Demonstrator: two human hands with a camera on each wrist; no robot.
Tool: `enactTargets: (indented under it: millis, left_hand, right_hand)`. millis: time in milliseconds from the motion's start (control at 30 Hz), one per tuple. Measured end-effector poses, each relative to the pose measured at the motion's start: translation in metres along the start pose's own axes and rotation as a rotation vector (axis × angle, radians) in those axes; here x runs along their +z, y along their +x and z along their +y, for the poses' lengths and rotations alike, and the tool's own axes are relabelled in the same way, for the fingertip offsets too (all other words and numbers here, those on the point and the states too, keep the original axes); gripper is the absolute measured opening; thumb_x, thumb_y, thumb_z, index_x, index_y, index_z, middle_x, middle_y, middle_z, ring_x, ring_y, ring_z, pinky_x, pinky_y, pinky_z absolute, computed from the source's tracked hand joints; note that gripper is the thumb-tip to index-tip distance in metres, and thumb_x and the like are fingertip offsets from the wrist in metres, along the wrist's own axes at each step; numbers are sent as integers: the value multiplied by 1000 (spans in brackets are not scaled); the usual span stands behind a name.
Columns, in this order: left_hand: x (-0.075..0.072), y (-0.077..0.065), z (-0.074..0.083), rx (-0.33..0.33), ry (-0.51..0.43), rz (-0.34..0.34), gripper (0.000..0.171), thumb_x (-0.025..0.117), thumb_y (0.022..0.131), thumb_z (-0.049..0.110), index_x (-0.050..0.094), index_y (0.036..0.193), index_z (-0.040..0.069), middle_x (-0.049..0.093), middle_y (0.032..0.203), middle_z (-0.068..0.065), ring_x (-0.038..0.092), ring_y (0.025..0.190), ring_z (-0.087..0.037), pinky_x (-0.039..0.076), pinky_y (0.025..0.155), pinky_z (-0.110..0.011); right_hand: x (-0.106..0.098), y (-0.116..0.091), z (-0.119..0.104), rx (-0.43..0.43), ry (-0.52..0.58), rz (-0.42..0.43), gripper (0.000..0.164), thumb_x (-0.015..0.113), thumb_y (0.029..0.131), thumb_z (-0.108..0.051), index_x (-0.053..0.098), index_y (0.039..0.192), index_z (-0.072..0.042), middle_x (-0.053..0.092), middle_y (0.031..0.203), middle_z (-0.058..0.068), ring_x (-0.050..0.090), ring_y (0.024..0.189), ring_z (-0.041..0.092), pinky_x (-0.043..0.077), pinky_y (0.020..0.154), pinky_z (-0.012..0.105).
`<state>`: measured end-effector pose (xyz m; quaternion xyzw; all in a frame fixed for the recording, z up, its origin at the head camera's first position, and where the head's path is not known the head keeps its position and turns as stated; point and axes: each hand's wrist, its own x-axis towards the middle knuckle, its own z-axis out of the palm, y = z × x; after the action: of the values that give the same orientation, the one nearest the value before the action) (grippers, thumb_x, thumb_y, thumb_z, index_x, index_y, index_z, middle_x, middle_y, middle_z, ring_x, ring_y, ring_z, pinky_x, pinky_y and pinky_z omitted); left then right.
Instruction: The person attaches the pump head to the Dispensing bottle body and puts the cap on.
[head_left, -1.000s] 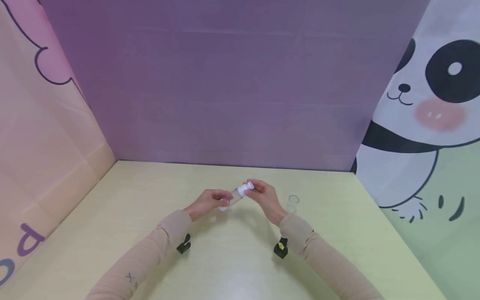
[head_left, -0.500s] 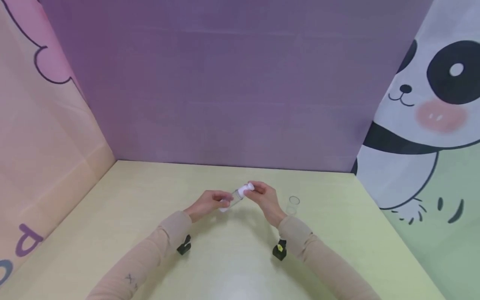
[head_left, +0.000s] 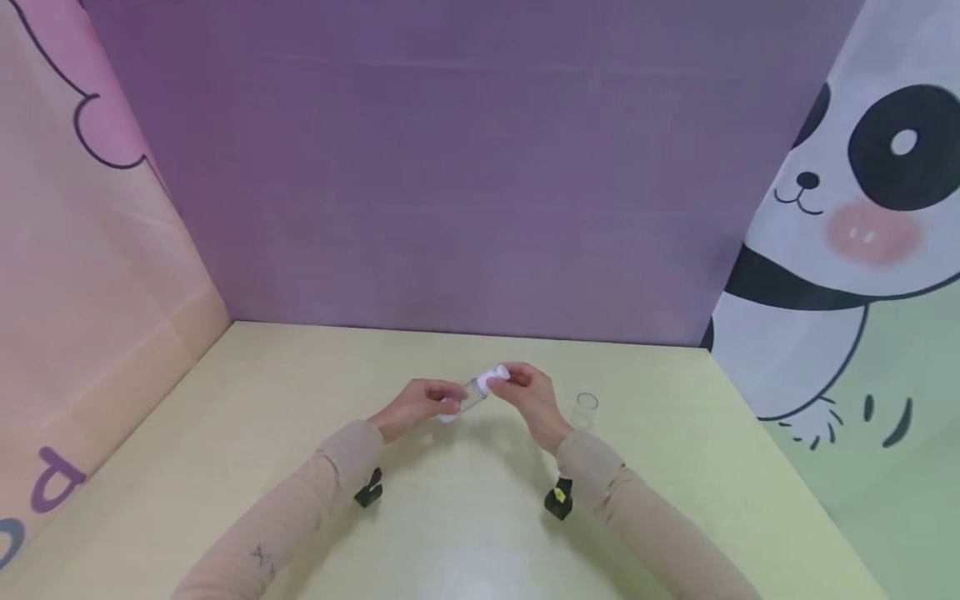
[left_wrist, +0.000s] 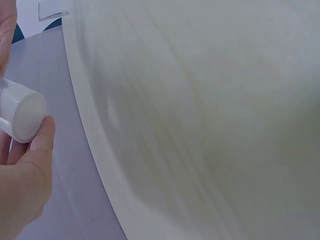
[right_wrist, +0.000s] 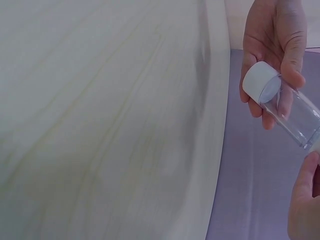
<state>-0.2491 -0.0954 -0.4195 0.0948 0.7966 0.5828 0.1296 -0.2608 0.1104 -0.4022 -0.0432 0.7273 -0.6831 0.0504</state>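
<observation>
A clear bottle (head_left: 468, 396) with a white base (right_wrist: 261, 82) and a white top (head_left: 492, 377) is held tilted above the table, its top pointing up to the right. My left hand (head_left: 423, 404) grips the bottle's lower part between thumb and fingers; the left wrist view shows the round white base (left_wrist: 30, 116) at the fingertips. With thumb and fingers, my right hand (head_left: 532, 400) pinches the white top. In the right wrist view only part of the right hand (right_wrist: 305, 192) shows, at the far end of the bottle. A clear, open-mouthed cylinder (head_left: 585, 410) stands on the table beside the right wrist.
The pale wooden table (head_left: 300, 367) ends at a purple backdrop (head_left: 450, 208). Printed panels flank it, with a panda (head_left: 862, 192) on the right one. Black wrist-camera mounts hang under the left sleeve (head_left: 348, 454) and the right sleeve (head_left: 596, 467).
</observation>
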Motion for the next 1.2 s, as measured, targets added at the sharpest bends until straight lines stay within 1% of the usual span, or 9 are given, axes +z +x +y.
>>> enactTargets:
  millis: [167,300,400,500,667,867,900,1000,1200]
  left_hand:
    - [1,3,-6,3,8,-10,30,63,85,22,62,115,16,59,122,-4,55,104,-18,45,91,-37]
    - [4,2,-10,31,12,-26,30,61,87,21,61,115,13,58,123,-7,55,104,-18,45,89,-36]
    - [6,-1,-11,43,4,-26,30,61,87,20,61,116,11,57,123,-9,55,104,-19,46,89,-35]
    - [6,-3,-12,34,-1,-20,31,61,86,20,61,116,10,57,123,-9,56,103,-19,46,88,-35]
    - [5,-4,-11,24,8,-16,31,62,86,22,61,116,12,57,123,-7,55,103,-18,46,89,-35]
    - [9,0,-7,34,6,-7,31,61,86,17,60,117,10,58,123,-10,57,101,-18,47,88,-36]
    - [9,0,-7,37,2,-8,32,61,86,17,60,117,9,57,123,-11,57,101,-18,47,88,-36]
    - [11,3,-5,35,1,-20,33,62,86,19,60,117,10,57,123,-10,57,101,-17,47,89,-36]
    - [15,7,-6,16,11,-31,32,63,85,22,61,116,13,58,123,-6,56,103,-17,46,90,-35]
  right_hand:
    - [-1,0,4,21,-36,-7,44,74,75,-27,57,111,-10,63,105,8,60,91,16,45,92,41]
    - [-2,-2,9,26,-44,1,43,73,75,-29,57,110,-10,62,104,7,59,92,17,43,94,45]
    - [-2,-3,12,26,-37,9,43,74,74,-28,58,110,-10,62,103,7,59,91,18,43,94,45]
    - [0,-4,13,27,-36,7,43,74,74,-28,58,109,-9,62,102,7,59,90,17,44,92,43]
    - [2,-6,7,12,-42,3,41,72,76,-25,57,109,-6,62,100,7,58,88,16,45,91,41]
    - [-2,-6,5,29,-56,23,40,72,76,-25,57,108,-6,61,99,6,57,88,17,44,91,42]
    - [-4,-4,9,29,-50,28,40,73,75,-26,57,107,-7,61,99,6,57,88,17,44,92,42]
    - [-7,-5,8,25,-39,36,39,73,75,-24,57,105,-6,61,97,6,57,87,16,44,92,44]
    - [-11,-8,8,27,-32,49,38,73,75,-22,57,106,-5,61,96,5,57,86,15,45,91,42]
